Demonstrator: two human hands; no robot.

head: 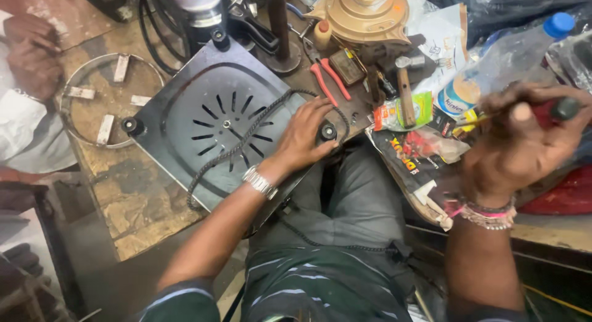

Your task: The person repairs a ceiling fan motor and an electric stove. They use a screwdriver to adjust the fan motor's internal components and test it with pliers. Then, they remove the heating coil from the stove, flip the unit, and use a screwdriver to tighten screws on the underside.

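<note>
A black square metal base plate (185, 106) with vent slots and round rubber feet lies upside down across my lap and the worktable. A braided black cord (240, 143) runs over it. My left hand (303, 137), with a metal watch on the wrist, presses flat on the plate's near corner beside one rubber foot (327, 132). Raised at the right and blurred, my right hand (521, 143) grips a tool with a dark and red handle (558, 109), likely a screwdriver.
Red-handled pliers (330, 78), a wooden-handled hammer (405, 94), a gold-coloured motor housing (364, 13), a plastic water bottle (505, 57) and packets crowd the bench. A round metal ring (69, 94) lies at the left. Another person's hand (31, 50) rests at the far left.
</note>
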